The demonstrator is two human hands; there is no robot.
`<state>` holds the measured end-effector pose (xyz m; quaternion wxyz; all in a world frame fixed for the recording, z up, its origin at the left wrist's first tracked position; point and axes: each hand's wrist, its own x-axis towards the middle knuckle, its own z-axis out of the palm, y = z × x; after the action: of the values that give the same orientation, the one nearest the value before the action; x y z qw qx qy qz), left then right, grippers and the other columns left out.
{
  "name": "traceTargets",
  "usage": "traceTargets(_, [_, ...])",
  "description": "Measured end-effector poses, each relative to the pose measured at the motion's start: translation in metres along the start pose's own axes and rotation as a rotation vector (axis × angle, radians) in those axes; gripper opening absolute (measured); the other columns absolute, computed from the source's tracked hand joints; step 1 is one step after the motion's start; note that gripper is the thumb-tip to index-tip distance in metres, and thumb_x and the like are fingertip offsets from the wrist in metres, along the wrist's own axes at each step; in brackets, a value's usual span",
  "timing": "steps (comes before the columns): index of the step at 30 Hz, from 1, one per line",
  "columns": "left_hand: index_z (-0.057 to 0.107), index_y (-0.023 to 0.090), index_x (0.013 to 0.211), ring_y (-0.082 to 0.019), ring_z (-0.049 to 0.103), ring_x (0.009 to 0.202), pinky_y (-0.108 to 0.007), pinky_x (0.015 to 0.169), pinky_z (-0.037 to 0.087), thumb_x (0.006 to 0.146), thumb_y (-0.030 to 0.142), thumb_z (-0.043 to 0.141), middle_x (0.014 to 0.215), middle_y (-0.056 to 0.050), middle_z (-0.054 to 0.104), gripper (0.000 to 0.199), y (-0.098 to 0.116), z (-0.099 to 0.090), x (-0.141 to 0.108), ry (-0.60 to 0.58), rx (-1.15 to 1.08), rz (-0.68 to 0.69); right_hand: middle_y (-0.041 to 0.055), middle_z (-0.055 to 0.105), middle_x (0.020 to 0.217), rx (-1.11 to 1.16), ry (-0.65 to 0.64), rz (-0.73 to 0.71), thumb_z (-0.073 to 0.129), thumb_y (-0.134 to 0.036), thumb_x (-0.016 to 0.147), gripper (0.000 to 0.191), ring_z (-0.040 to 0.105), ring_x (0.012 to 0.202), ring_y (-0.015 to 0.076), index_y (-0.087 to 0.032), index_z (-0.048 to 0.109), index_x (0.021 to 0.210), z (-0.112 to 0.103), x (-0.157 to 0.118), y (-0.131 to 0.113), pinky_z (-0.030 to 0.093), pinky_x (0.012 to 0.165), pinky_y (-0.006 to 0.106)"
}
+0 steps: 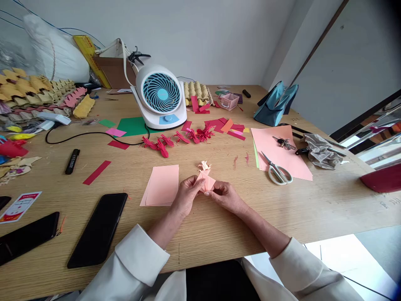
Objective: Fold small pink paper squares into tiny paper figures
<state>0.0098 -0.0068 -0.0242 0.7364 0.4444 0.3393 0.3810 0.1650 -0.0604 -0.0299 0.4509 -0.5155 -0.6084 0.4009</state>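
Observation:
A small folded piece of light pink paper (206, 181) is held between both hands near the middle of the wooden table. My left hand (189, 193) pinches its left side, thumb on top. On the right, my right hand (227, 195) grips its lower right edge between thumb and fingers. Just beyond the folded piece lies a small pale pink frilled paper shape (204, 165). Pink paper sheets (161, 184) lie beside my left hand. Several red paper flowers (162, 147) form a row farther back.
A white fan (161, 94) stands at the back. White-handled scissors (278, 173) and keys (285, 143) rest on larger pink sheets (300, 166) at right. A black phone (98, 230) and marker (72, 161) lie at left. A blue bag (274, 104) sits back right.

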Motion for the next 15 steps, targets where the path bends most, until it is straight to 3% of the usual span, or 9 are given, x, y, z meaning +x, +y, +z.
traceTargets(7, [0.062,0.014,0.070,-0.012,0.051,0.067,-0.023,0.064,0.038,0.070,0.046,0.077,0.066,0.002,0.057,0.035,0.0038,-0.0004,0.0002,-0.043,0.212,-0.008,0.0021,0.062,0.081,0.260,0.103,0.037,0.066,-0.055,0.082,0.038,0.055,0.073,0.0150,-0.019,0.060,0.091,-0.0101,0.0036,-0.0032,0.044,0.067,0.027])
traceTargets(11, [0.062,0.013,0.070,-0.012,0.049,0.065,-0.023,0.060,0.034,0.073,0.049,0.074,0.064,0.002,0.055,0.038,0.0023,0.0000,-0.0007,-0.067,0.355,0.009,0.0015,0.064,0.077,0.334,0.050,0.083,0.070,-0.053,0.080,0.036,0.057,0.070,0.0146,-0.018,0.062,0.084,-0.0091,0.0050,-0.0027,0.046,0.069,0.029])
traceTargets(15, [0.055,0.014,0.066,-0.010,0.043,0.061,-0.022,0.057,0.030,0.075,0.052,0.071,0.061,0.004,0.048,0.042,-0.0020,-0.0024,0.0005,-0.059,0.459,0.049,-0.0002,0.063,0.072,0.372,0.080,0.110,0.073,-0.051,0.077,0.035,0.055,0.065,0.0127,-0.018,0.060,0.075,-0.0075,0.0051,-0.0001,0.044,0.066,0.027])
